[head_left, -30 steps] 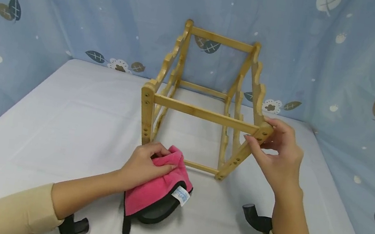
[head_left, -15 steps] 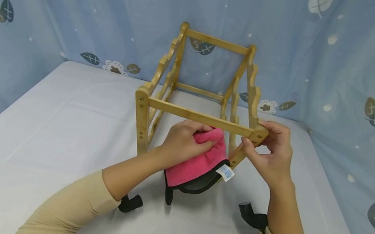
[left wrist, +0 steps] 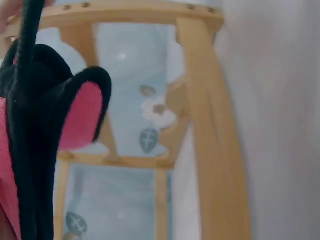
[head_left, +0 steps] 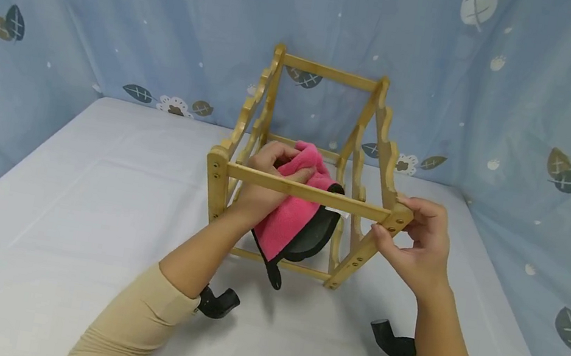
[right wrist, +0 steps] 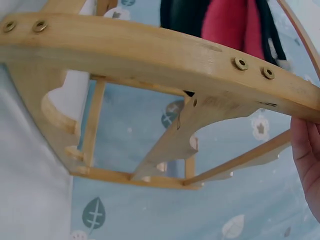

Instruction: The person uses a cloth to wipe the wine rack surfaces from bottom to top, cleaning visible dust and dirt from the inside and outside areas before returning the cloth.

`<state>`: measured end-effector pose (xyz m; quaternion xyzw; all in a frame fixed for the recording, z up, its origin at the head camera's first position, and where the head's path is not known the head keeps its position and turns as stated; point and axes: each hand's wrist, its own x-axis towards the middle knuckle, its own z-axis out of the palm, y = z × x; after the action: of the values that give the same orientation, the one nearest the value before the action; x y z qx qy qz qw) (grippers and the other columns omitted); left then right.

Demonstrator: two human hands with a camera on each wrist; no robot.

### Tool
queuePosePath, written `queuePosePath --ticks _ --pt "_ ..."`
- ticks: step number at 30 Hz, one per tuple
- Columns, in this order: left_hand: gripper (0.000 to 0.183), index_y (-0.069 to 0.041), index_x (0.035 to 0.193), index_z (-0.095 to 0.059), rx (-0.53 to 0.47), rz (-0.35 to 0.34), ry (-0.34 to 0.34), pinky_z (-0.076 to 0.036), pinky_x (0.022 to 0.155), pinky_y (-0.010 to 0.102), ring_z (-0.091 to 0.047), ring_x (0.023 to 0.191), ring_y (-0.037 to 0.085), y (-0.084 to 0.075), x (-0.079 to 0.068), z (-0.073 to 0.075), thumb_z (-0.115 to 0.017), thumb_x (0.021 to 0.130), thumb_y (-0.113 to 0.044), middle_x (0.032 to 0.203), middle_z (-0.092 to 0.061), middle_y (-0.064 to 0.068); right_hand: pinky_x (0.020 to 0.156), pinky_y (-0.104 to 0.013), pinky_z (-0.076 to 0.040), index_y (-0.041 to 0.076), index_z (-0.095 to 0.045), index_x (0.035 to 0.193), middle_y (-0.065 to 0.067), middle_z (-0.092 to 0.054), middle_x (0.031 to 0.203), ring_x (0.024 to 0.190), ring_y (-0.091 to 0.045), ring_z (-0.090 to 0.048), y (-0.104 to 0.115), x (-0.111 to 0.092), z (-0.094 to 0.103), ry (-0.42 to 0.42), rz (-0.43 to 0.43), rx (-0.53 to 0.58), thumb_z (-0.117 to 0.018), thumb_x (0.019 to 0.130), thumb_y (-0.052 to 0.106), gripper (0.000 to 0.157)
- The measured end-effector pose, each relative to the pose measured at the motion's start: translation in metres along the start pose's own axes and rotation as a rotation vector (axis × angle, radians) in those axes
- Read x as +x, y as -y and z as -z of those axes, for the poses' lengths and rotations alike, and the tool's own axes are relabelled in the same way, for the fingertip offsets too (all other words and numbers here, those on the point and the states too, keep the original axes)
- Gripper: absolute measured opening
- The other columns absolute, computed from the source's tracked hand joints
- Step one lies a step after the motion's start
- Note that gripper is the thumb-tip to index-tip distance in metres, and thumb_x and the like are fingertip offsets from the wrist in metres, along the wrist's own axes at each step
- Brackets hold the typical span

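Observation:
A wooden rack (head_left: pixel 311 193) with scalloped side rails stands on the white-covered table. My left hand (head_left: pixel 264 161) reaches in behind its front top bar and pinches a bunched pink cloth (head_left: pixel 287 221) with black edging. The cloth hangs down inside the frame; its dark underside and black loop show below the bar. With thumb and fingers, my right hand (head_left: pixel 421 247) grips the rack's front right corner. In the left wrist view the cloth (left wrist: pixel 82 117) hangs beside a rack post (left wrist: pixel 215 140). A rack bar (right wrist: pixel 150 55) crosses the right wrist view, the cloth (right wrist: pixel 232 22) behind it.
Blue curtain (head_left: pixel 204 18) with a leaf print hangs behind and on both sides. White cloth (head_left: pixel 90 223) covers the table. A black bent piece (head_left: pixel 219 303) shows at the left cuff, and another black piece (head_left: pixel 391 341) at the right.
My left hand has carried the pink cloth from in front of the rack forward and right, in behind the front top bar. My right hand stays at the corner.

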<state>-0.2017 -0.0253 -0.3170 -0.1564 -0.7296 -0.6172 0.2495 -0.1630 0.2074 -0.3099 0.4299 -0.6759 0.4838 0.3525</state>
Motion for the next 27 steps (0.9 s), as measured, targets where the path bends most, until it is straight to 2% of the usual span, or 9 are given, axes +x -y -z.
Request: queuePosePath --ticks 4,8,10,15,18,23,27 --pt "0.02 -0.005 0.092 -0.067 0.008 0.044 -0.03 -0.049 0.067 0.024 -0.057 0.08 0.015 -0.008 0.002 -0.015 -0.075 0.079 -0.018 0.092 -0.062 0.006 0.066 -0.009 -0.046 -0.027 -0.035 0.103 0.002 -0.063 0.107 0.077 0.0 -0.06 0.002 -0.002 0.005 -0.01 -0.004 0.026 -0.071 0.084 0.028 0.068" --pt "0.019 -0.009 0.092 -0.07 0.091 0.099 -0.009 -0.048 0.069 0.023 -0.057 0.082 0.014 -0.013 0.012 -0.037 -0.073 0.079 -0.023 0.091 -0.062 0.003 0.067 -0.01 -0.048 -0.028 -0.034 0.1 0.0 -0.063 0.1 0.075 -0.001 -0.061 0.002 -0.002 0.007 -0.018 0.013 0.071 -0.073 0.082 0.024 0.067" --pt "0.02 -0.01 0.092 -0.071 0.125 0.138 -0.018 -0.047 0.07 0.023 -0.057 0.082 0.014 -0.012 0.021 -0.047 -0.073 0.079 -0.025 0.09 -0.062 0.003 0.068 -0.01 -0.048 -0.028 -0.033 0.098 0.0 -0.062 0.095 0.074 -0.001 -0.06 0.002 -0.002 0.009 -0.013 0.033 0.064 -0.072 0.083 0.024 0.067" --pt "0.02 -0.014 0.094 -0.071 0.126 0.241 -0.069 -0.047 0.071 0.027 -0.057 0.083 0.013 0.002 0.05 -0.072 -0.071 0.081 -0.029 0.091 -0.062 0.001 0.068 -0.01 -0.048 -0.027 -0.033 0.096 -0.002 -0.062 0.09 0.073 0.0 -0.059 0.0 0.002 0.011 -0.002 0.074 0.052 -0.071 0.084 0.024 0.065" --pt "0.023 -0.017 0.1 -0.07 0.174 0.284 -0.034 -0.047 0.07 0.028 -0.057 0.083 0.012 0.015 0.071 -0.082 -0.068 0.084 -0.032 0.094 -0.064 -0.002 0.068 -0.011 -0.049 -0.027 -0.033 0.097 -0.005 -0.062 0.094 0.073 -0.003 -0.059 -0.002 0.001 0.007 -0.01 0.081 0.111 -0.072 0.083 0.019 0.062" --pt "0.029 -0.023 0.112 -0.067 0.316 0.258 0.071 -0.047 0.072 0.029 -0.058 0.088 0.013 0.03 0.1 -0.087 -0.065 0.087 -0.037 0.107 -0.061 -0.002 0.067 -0.011 -0.049 -0.026 -0.033 0.098 -0.005 -0.062 0.097 0.072 -0.005 -0.057 -0.001 -0.004 0.001 -0.02 0.09 0.132 -0.072 0.083 0.017 0.06" --pt "0.029 -0.028 0.115 -0.066 0.429 0.238 0.073 -0.047 0.076 0.032 -0.058 0.093 0.015 0.038 0.116 -0.087 -0.065 0.088 -0.038 0.112 -0.056 0.0 0.067 -0.011 -0.049 -0.026 -0.033 0.097 -0.005 -0.061 0.094 0.071 -0.005 -0.057 0.004 -0.008 0.001 -0.01 0.092 0.116 -0.071 0.083 0.018 0.06"
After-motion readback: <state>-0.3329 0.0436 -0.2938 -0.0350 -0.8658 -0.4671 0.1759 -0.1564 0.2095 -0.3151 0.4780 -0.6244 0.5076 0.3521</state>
